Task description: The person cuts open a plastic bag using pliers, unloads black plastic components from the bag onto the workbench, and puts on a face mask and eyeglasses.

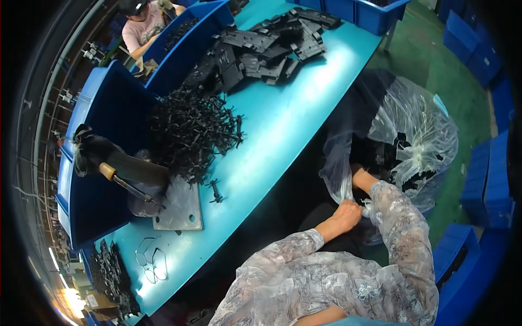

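Note:
Beside the table, a large clear plastic bag (416, 127) stands open with black plastic parts (375, 154) inside. My left hand (346, 214) is closed on the gathered near edge of that bag. Just beyond it, my right hand (361, 176) reaches into the mouth of the bag. The plastic and the dark inside hide its fingers, so I cannot see whether it holds anything. Both my forearms, in patterned grey sleeves, come up from the lower edge.
On the turquoise table (283, 141) lie a heap of small black parts (198, 127), flat black panels (266, 49), a metal plate (182, 206), a screwdriver (128, 185) and eyeglasses (152, 263). Blue bins (89, 179) line the table's far side. More blue bins (486, 179) stand right. Another person (142, 27) sits beyond.

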A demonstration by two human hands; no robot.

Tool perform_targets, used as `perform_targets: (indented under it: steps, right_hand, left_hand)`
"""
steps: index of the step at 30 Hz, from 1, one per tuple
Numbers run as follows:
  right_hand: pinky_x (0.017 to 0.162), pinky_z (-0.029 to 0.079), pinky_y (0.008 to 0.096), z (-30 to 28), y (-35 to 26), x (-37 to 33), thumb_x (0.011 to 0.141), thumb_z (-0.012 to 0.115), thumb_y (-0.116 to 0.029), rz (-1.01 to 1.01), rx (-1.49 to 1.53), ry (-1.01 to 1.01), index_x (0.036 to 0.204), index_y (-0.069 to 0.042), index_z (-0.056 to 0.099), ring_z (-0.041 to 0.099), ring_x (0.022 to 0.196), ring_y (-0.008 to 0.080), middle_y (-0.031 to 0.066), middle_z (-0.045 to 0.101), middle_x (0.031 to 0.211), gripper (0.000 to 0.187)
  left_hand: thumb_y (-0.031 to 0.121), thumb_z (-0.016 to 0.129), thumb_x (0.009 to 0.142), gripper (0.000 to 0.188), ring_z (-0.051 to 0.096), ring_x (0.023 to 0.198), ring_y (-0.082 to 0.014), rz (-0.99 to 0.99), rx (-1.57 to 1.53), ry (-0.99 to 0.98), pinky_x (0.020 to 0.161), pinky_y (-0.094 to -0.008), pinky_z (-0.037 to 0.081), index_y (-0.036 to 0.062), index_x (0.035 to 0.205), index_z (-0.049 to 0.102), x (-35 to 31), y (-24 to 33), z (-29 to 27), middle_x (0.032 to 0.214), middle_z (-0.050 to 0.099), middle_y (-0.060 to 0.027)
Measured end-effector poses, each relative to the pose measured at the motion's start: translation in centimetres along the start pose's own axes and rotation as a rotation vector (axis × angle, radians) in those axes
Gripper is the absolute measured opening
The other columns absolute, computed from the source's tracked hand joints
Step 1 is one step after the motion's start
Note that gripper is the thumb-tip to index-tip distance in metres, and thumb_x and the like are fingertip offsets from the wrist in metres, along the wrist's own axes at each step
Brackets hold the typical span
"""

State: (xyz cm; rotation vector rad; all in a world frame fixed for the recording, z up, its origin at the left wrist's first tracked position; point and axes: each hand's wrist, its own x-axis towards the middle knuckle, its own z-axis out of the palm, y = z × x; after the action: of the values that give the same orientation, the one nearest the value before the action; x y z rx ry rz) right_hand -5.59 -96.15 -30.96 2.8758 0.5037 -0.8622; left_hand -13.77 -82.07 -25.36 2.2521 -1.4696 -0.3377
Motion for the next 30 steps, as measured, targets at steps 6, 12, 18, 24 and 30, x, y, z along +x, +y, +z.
perform_targets:
  steps: [6, 12, 18, 24, 30]
  right_hand:
    - [0.067, 0.049, 0.0393, 0.8, 1.6, -3.1, 0.064, 0.064, -0.030, -0.052, -0.143, -0.091, 0.097, -0.007, 0.063, 0.063, 0.081, 0.0276, 0.0099, 0.066, 0.082, 0.040]
    - [0.066, 0.050, 0.0359, -4.8, 3.1, -9.3, 0.051, 0.073, -0.021, 0.176, 0.086, 0.048, 0.086, 0.003, 0.058, 0.064, 0.074, 0.0285, 0.0161, 0.064, 0.078, 0.045]
    - [0.068, 0.048, 0.0419, -9.9, 5.7, -19.9, 0.049, 0.073, -0.027, 0.473, 0.340, 0.302, 0.079, 0.003, 0.053, 0.060, 0.071, 0.0381, 0.0214, 0.060, 0.069, 0.047]
    - [0.048, 0.045, 0.0250, -19.0, 4.3, -29.1, 0.060, 0.069, -0.003, 0.493, 1.103, 0.630, 0.089, 0.007, 0.053, 0.060, 0.052, 0.0123, 0.0086, 0.061, 0.065, 0.034]
    - [0.051, 0.044, 0.0235, -28.8, 5.7, -27.9, 0.063, 0.068, -0.006, 0.379, 0.972, 0.934, 0.084, 0.003, 0.057, 0.057, 0.053, 0.0102, 0.0061, 0.060, 0.064, 0.026]
  left_hand:
    - [0.020, 0.057, 0.074, 0.016, 0.060, 0.065, -0.0289, 0.017, -0.023, -0.014, 0.062, -0.0385, 0.046, 0.0049, 0.068, 0.059, 0.2, 0.1, -0.4, 0.066, 0.061, -0.0132]
    - [0.020, 0.057, 0.073, 0.017, 0.060, 0.065, -0.0284, 0.023, -0.024, 0.006, 0.060, -0.0394, 0.046, 0.0039, 0.068, 0.059, 0.1, -0.2, -0.5, 0.066, 0.060, -0.0140]
    - [0.021, 0.058, 0.072, 0.018, 0.060, 0.065, -0.0287, 0.064, -0.046, 0.047, 0.061, -0.0391, 0.047, 0.0037, 0.067, 0.058, 0.5, 0.2, -0.6, 0.066, 0.060, -0.0142]
    - [0.022, 0.057, 0.071, 0.018, 0.059, 0.066, -0.0288, 0.022, -0.060, 0.040, 0.063, -0.0389, 0.046, 0.0047, 0.068, 0.057, 0.6, 0.1, -1.0, 0.067, 0.059, -0.0134]
    - [0.022, 0.057, 0.069, 0.018, 0.059, 0.063, -0.0277, 0.040, -0.038, 0.037, 0.059, -0.0384, 0.047, 0.0055, 0.064, 0.058, 0.7, -0.2, 0.2, 0.063, 0.058, -0.0123]
